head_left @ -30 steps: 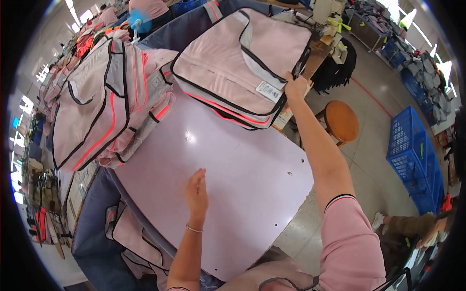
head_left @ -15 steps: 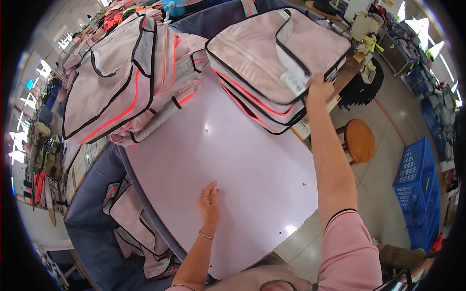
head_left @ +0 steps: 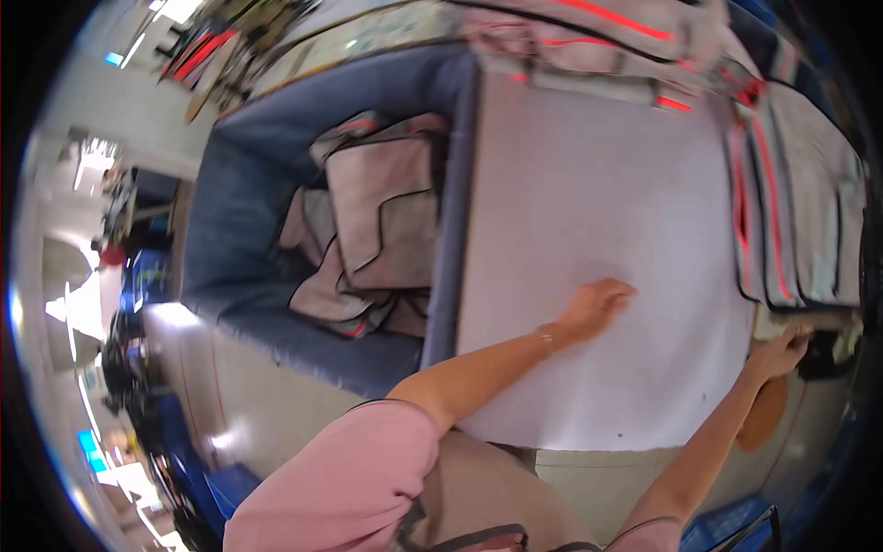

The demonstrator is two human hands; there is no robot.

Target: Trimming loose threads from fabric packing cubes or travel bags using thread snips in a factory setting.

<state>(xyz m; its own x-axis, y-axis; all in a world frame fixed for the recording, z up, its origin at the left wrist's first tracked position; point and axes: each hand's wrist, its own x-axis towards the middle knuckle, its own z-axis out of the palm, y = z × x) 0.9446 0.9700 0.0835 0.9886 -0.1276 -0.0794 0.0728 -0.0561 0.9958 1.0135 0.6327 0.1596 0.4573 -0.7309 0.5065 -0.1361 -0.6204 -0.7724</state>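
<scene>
My left hand [head_left: 596,308] hangs over the pale lilac board [head_left: 589,202], fingers curled together. Nothing shows in them, though motion softens the picture. At the board's right edge my right hand [head_left: 780,351] is just below the lower corner of a stack of pink-and-grey fabric panels [head_left: 808,202]. Its fingers are smeared, and I cannot tell whether they touch the stack. The panels have black binding and neon red-orange piping. More such pink panels [head_left: 589,46] lie along the board's far side.
Left of the board stands a dark blue fabric-lined bin [head_left: 244,221] holding loose pink-and-grey panels [head_left: 382,202]. An orange-brown stool [head_left: 763,414] stands past my right arm. Below it is a blue plastic crate [head_left: 727,524].
The view has swung left, bringing the bin nearer the middle and the stack to the right edge. My right hand has moved from the stack's side to its lower corner.
</scene>
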